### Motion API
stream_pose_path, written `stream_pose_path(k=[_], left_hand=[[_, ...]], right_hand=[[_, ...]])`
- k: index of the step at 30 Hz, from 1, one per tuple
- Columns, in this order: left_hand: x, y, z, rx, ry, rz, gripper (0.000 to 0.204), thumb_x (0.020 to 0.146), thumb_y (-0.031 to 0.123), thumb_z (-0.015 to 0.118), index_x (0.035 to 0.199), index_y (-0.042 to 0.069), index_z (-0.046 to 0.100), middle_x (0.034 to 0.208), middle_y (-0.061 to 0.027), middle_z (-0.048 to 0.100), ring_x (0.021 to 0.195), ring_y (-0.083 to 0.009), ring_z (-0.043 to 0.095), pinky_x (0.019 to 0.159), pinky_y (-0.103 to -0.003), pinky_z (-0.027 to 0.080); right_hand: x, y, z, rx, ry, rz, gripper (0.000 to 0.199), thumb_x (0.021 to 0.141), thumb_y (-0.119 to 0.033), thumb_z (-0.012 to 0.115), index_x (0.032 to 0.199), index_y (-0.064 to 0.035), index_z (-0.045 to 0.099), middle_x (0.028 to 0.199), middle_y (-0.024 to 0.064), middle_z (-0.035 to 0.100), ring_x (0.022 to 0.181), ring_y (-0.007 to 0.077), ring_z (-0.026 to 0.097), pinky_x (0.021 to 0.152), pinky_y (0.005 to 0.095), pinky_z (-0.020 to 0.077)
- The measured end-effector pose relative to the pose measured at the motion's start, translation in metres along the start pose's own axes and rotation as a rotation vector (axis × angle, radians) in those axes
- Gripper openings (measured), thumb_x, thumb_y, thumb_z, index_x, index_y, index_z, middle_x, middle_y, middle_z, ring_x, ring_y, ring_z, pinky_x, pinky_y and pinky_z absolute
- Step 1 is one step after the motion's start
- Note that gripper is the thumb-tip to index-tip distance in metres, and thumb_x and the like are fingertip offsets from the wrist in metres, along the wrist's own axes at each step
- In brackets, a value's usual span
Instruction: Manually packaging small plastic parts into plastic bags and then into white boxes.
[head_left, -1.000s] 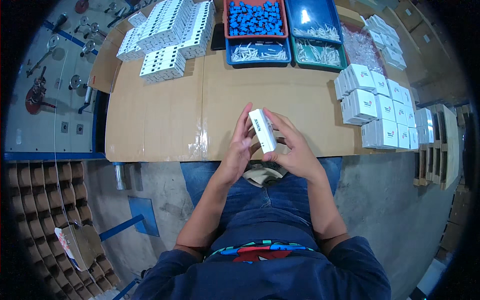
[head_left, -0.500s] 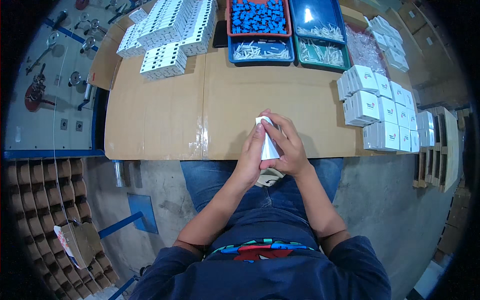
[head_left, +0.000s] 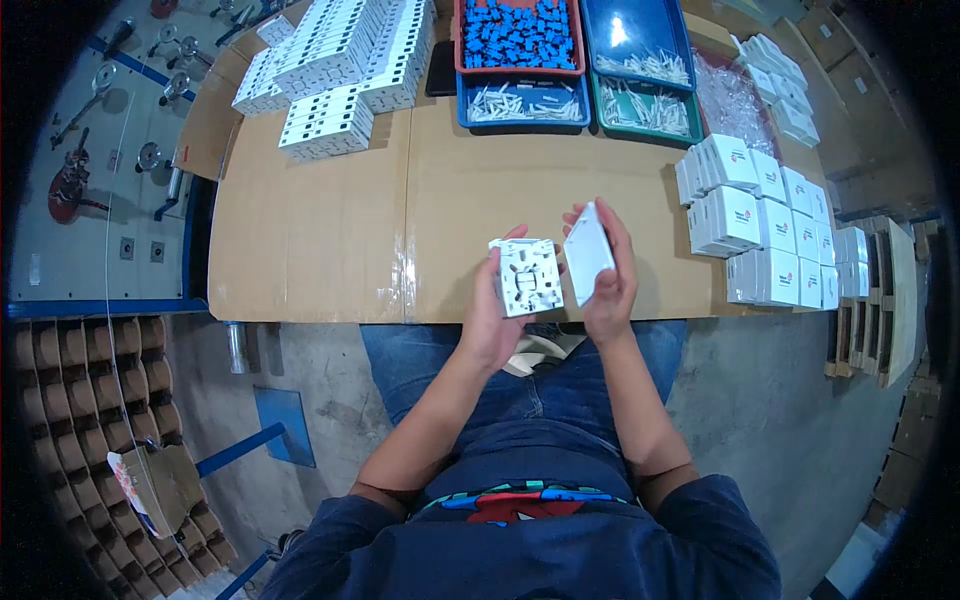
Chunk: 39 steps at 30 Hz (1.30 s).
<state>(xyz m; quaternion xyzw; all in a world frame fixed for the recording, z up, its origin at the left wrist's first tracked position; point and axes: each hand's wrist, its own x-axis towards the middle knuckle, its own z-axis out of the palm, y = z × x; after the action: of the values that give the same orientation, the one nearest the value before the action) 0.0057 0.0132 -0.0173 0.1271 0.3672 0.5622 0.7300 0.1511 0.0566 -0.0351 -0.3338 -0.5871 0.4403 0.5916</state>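
My left hand holds a square white plastic base with its ribbed inside facing up. My right hand grips a flat white cover plate, tilted on edge just right of the base. The two parts are apart, held over the near edge of the cardboard-covered table. Some white pieces lie in my lap below the hands.
Rows of white plastic units are stacked at the back left. Trays of blue parts and white parts sit at the back centre. Small white boxes are piled at the right. Cardboard dividers stand on the floor at left.
The white unit that both hands held together has come apart: the base is in my left hand and the cover in my right.
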Motion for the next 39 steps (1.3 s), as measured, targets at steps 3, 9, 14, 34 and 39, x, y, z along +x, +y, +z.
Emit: stream_pose_path(k=[3,9,14,34,39], left_hand=[[0.020,-0.001,-0.025,-0.035,0.059,-0.083,0.058,0.105,0.049,0.031,0.148,0.011,0.044,0.132,-0.0117,0.063,0.113,-0.0266,0.067,0.099,-0.047,0.052],[0.062,-0.016,-0.073,0.503,0.245,0.189,0.038,0.098,0.015,0.060,0.133,-0.001,0.054,0.117,-0.0129,0.067,0.100,-0.0215,0.070,0.088,-0.033,0.056],[0.067,-0.007,-0.085,1.485,0.439,0.501,0.095,0.082,0.033,0.080,0.154,-0.004,0.029,0.134,-0.0248,0.055,0.127,-0.0371,0.051,0.107,-0.047,0.040],[0.066,-0.033,-0.082,1.712,0.522,0.739,0.118,0.066,0.062,0.085,0.151,-0.004,0.035,0.141,-0.0202,0.047,0.132,-0.0345,0.042,0.111,-0.050,0.028],[0.066,-0.027,-0.078,1.713,0.511,0.738,0.123,0.064,0.063,0.085,0.152,-0.004,0.032,0.142,-0.0206,0.046,0.132,-0.0347,0.042,0.111,-0.050,0.027]], right_hand=[[0.003,0.023,-0.021,0.167,0.052,0.170,0.072,0.096,-0.052,0.064,0.141,0.0012,0.046,0.133,0.0140,0.058,0.124,0.0245,0.057,0.105,0.0376,0.0461],[-0.004,0.059,-0.051,-0.177,-0.214,0.397,0.054,0.087,-0.009,0.078,0.134,-0.0078,0.051,0.140,0.0109,0.055,0.127,0.0209,0.054,0.108,0.0377,0.0450],[0.004,0.050,-0.066,-0.547,-0.273,0.306,0.059,0.085,-0.012,0.079,0.137,-0.0075,0.053,0.147,0.0154,0.051,0.137,0.0298,0.048,0.114,0.0429,0.0395],[-0.023,0.089,-0.066,-0.851,-0.244,0.182,0.046,0.085,-0.024,0.078,0.126,-0.0071,0.067,0.157,0.0141,0.044,0.148,0.0360,0.036,0.120,0.0549,0.0259],[-0.018,0.089,-0.066,-0.862,-0.216,0.145,0.046,0.085,-0.023,0.078,0.127,-0.0067,0.067,0.156,0.0142,0.045,0.146,0.0361,0.039,0.119,0.0545,0.0262]])
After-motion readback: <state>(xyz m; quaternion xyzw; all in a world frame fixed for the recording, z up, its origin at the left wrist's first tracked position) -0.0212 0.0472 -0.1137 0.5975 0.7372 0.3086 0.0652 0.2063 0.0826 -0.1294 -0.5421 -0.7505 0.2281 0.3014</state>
